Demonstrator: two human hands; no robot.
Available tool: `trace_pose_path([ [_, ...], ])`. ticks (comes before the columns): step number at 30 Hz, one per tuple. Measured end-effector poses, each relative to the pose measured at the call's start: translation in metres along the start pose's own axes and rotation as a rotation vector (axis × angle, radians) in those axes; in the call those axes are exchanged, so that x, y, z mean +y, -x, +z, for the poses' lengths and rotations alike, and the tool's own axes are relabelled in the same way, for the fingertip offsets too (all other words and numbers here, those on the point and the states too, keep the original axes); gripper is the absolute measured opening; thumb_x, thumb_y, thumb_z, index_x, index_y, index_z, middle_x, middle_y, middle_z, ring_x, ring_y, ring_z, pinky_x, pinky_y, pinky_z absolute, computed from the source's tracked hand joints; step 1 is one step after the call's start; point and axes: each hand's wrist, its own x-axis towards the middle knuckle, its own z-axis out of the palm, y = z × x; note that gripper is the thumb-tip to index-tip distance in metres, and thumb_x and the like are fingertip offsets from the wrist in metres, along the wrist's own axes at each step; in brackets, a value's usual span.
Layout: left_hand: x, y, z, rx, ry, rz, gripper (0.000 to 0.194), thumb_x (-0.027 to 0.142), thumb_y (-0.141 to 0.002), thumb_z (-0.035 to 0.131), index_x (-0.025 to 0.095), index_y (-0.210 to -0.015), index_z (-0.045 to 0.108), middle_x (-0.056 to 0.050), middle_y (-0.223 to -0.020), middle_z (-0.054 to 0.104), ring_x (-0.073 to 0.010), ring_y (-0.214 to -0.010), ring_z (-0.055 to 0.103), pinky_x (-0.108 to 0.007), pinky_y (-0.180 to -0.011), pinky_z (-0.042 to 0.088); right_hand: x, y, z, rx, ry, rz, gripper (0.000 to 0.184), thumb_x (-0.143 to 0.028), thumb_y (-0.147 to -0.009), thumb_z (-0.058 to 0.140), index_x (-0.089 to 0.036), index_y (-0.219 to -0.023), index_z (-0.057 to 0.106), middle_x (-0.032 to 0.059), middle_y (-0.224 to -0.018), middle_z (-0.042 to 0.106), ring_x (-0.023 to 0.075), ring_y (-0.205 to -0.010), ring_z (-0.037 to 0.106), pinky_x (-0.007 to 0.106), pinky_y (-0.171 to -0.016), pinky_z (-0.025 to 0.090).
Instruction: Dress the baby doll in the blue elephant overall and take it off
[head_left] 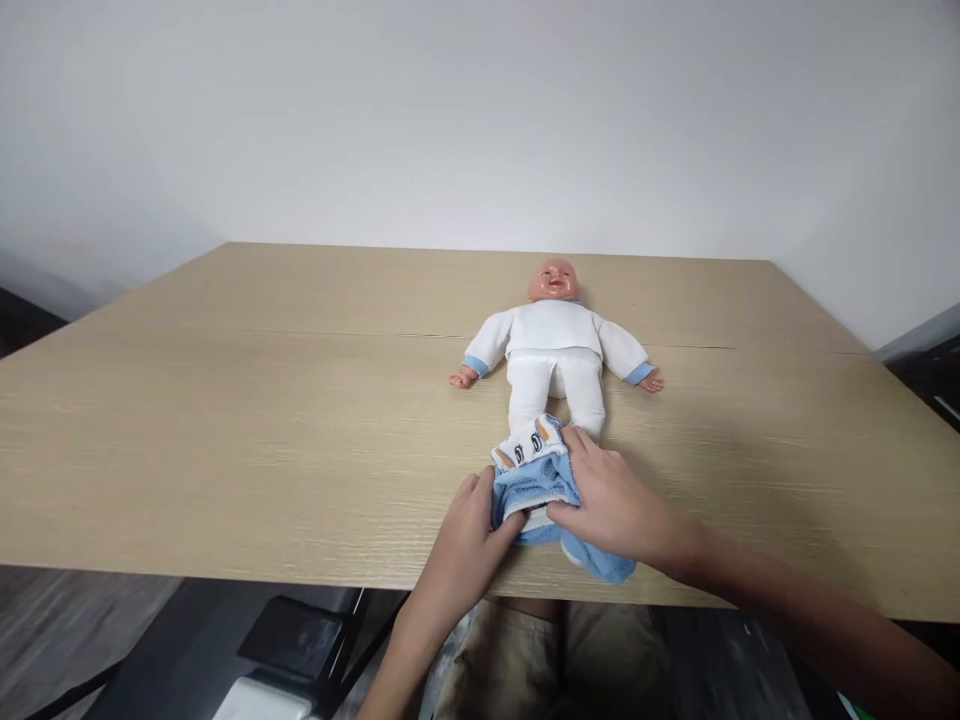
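Observation:
A small blue-and-white cloth garment (536,480) with printed eyes and orange patches is bunched up near the table's front edge. My left hand (474,525) pinches its left side, thumb toward the opening. On the right side, my right hand (611,495) grips the same cloth, with its thumb across the front. A blue part of the fabric hangs out below my right hand onto the table. Just beyond lies a baby doll (555,330) on its back, in white clothes with blue cuffs, arms spread. Its lower legs are hidden behind the cloth and my right hand.
The doll lies on a wide wooden table (262,430) with a white wall (480,120) behind it. My lap, in tan trousers (495,665), is below the front edge. Dark chair-like furniture (292,635) stands at the lower left.

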Motion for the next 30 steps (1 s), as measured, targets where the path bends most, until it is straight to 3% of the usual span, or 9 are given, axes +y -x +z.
trace_pose_path([
  [3,-0.003,0.0,0.004,0.0,-0.009,0.088,0.022,0.032,-0.097,0.06,0.022,-0.115,0.067,-0.013,-0.12,0.074,-0.0365,-0.119,0.061,-0.053,-0.108,0.05,-0.003,-0.002,0.004,0.008,0.093,0.001,0.057,-0.034,-0.097,0.066,-0.011,-0.148,0.058,0.0231,-0.142,0.068,0.0419,-0.127,0.071,0.055,-0.106,0.059],
  [6,-0.007,0.003,0.008,-0.005,0.019,0.097,0.026,0.031,-0.1,0.057,0.021,-0.124,0.064,-0.014,-0.122,0.07,-0.0361,-0.121,0.06,-0.055,-0.111,0.05,-0.006,-0.001,0.002,0.003,0.046,-0.025,0.051,-0.034,-0.1,0.066,-0.014,-0.146,0.06,0.0216,-0.142,0.07,0.0399,-0.133,0.07,0.053,-0.111,0.057],
  [10,-0.015,0.004,0.015,0.013,0.17,0.109,0.041,0.034,-0.105,0.06,0.021,-0.142,0.052,-0.016,-0.144,0.064,-0.0339,-0.138,0.06,-0.052,-0.121,0.046,0.001,0.0,-0.003,0.043,-0.091,-0.07,0.047,-0.032,-0.096,0.074,-0.017,-0.14,0.065,0.019,-0.147,0.071,0.0392,-0.14,0.068,0.055,-0.119,0.053],
  [14,-0.019,-0.002,0.019,0.131,0.335,0.156,0.042,0.034,-0.107,0.059,0.021,-0.145,0.045,-0.015,-0.144,0.065,-0.0293,-0.135,0.064,-0.045,-0.118,0.05,0.013,-0.002,-0.002,0.128,-0.227,-0.173,0.048,-0.038,-0.092,0.084,-0.022,-0.135,0.069,0.0135,-0.141,0.076,0.0352,-0.129,0.074,0.05,-0.113,0.057],
  [19,-0.013,-0.018,0.009,0.232,0.253,0.247,0.03,0.031,-0.11,0.054,0.019,-0.137,0.055,-0.012,-0.135,0.067,-0.0266,-0.13,0.064,-0.041,-0.118,0.048,0.023,-0.015,0.0,0.169,-0.309,-0.182,0.034,-0.019,-0.081,0.084,-0.026,-0.113,0.076,0.0061,-0.118,0.084,0.0283,-0.105,0.079,0.04,-0.097,0.062],
  [23,-0.01,-0.035,-0.009,0.144,0.304,0.282,0.03,0.035,-0.113,0.051,0.018,-0.136,0.061,-0.012,-0.139,0.068,-0.0261,-0.132,0.063,-0.04,-0.121,0.047,0.035,-0.03,-0.011,0.187,-0.327,-0.25,0.026,-0.028,-0.084,0.087,-0.024,-0.108,0.078,0.0067,-0.112,0.085,0.0283,-0.102,0.08,0.041,-0.096,0.064],
  [26,-0.011,-0.049,-0.025,0.012,0.347,0.285,0.035,0.043,-0.114,0.054,0.018,-0.137,0.063,-0.013,-0.145,0.069,-0.0275,-0.136,0.063,-0.04,-0.123,0.047,0.051,-0.039,-0.024,0.14,-0.352,-0.323,0.049,-0.049,-0.084,0.095,-0.026,-0.124,0.078,0.0062,-0.12,0.084,0.0294,-0.111,0.079,0.044,-0.107,0.062],
  [28,-0.01,-0.056,-0.036,-0.044,0.307,0.3,0.036,0.048,-0.112,0.058,0.017,-0.129,0.066,-0.013,-0.136,0.072,-0.0282,-0.129,0.065,-0.04,-0.118,0.05,0.063,-0.043,-0.028,0.134,-0.386,-0.369,0.063,-0.056,-0.082,0.097,-0.024,-0.132,0.075,0.0077,-0.129,0.081,0.031,-0.121,0.076,0.046,-0.114,0.059],
  [30,-0.008,-0.059,-0.045,-0.096,0.253,0.315,0.035,0.05,-0.11,0.063,0.017,-0.122,0.066,-0.011,-0.126,0.073,-0.0273,-0.12,0.065,-0.04,-0.113,0.052,0.074,-0.044,-0.028,0.144,-0.45,-0.373,0.058,-0.058,-0.088,0.092,-0.023,-0.131,0.074,0.0084,-0.132,0.078,0.0303,-0.127,0.072,0.045,-0.118,0.056],
])
